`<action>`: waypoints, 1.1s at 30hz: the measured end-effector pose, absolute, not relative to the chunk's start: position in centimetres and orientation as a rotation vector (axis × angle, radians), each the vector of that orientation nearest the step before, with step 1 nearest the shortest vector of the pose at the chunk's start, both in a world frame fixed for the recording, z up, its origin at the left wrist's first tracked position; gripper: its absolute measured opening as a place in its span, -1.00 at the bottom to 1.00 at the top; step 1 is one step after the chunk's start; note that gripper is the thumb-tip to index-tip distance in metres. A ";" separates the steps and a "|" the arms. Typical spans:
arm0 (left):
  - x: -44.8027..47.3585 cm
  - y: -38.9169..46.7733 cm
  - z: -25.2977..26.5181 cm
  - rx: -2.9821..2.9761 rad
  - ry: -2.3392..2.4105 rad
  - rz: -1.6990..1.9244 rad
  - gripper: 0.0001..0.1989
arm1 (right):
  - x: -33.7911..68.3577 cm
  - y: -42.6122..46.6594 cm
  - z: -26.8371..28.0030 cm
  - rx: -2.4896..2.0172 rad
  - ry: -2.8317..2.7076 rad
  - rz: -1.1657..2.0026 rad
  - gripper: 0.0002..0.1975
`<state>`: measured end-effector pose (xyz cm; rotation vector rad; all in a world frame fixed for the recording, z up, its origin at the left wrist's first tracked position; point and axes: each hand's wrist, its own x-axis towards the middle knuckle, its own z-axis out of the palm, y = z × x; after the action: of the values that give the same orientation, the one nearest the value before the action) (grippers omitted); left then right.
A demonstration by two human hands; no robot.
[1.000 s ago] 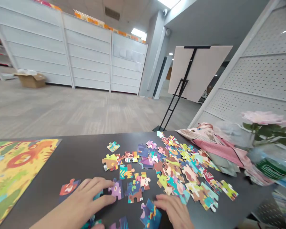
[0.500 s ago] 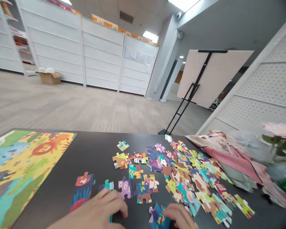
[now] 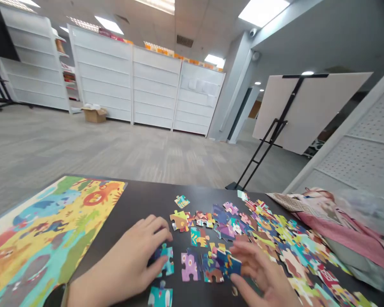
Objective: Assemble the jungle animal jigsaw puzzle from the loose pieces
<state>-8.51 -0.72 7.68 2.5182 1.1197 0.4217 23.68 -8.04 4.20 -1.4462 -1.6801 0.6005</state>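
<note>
Grey carpeted room, white shelving along the far wall. Dark table [image 3: 141, 200]; picture board [image 3: 48, 230] at its left edge. Loose puzzle pieces [image 3: 269, 238] spread toward right edge. Left hand [image 3: 131, 260], fingers spread, presses a teal piece [image 3: 165, 258] near the front edge. Right hand [image 3: 259, 273] pinches a dark blue piece [image 3: 228, 264].

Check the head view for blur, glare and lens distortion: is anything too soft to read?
Head view: the right hand is motion-smeared over a blue puzzle piece; the left hand is sharper, resting on a teal piece. The cloth at the right edge is soft. Wide-angle bending tilts the shelving and easel board. Ceiling lights blow out; the dark table shows little glare.
</note>
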 end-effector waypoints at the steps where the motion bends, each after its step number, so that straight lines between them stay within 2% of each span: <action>1: -8.8 -0.4 7.6 2.502 1.187 0.411 -0.76 | 23.2 -7.3 4.9 -1.450 -1.673 0.638 -0.66; 7: -9.0 0.3 7.0 2.400 1.262 0.269 -0.65 | 19.5 -1.3 8.4 -1.391 -1.944 0.731 -0.77; 15: -9.6 0.3 7.6 2.336 1.136 0.106 -0.63 | 14.8 4.1 6.7 -1.203 -2.377 0.804 -0.64; 18: -9.6 0.5 7.4 2.360 1.113 0.163 -0.68 | 14.2 4.4 6.1 -1.186 -2.392 0.736 -0.64; 21: -9.3 0.6 7.0 2.417 1.031 0.199 -0.65 | 14.5 4.3 6.2 -1.191 -2.414 0.608 -0.76; 27: -8.9 0.7 6.7 2.445 1.047 0.151 -0.64 | 17.3 4.6 6.2 -1.210 -2.541 0.413 -0.49; 30: -9.1 1.0 6.8 2.471 1.086 0.163 -0.65 | 18.7 4.2 6.2 -1.285 -2.537 0.332 -0.49; 33: -9.2 1.3 6.6 2.490 1.127 0.203 -0.67 | 19.5 2.9 6.6 -1.347 -2.507 0.275 -0.58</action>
<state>-9.21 1.31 6.58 2.4901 1.1270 0.2030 19.46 2.88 6.59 -1.3471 -2.5067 0.2753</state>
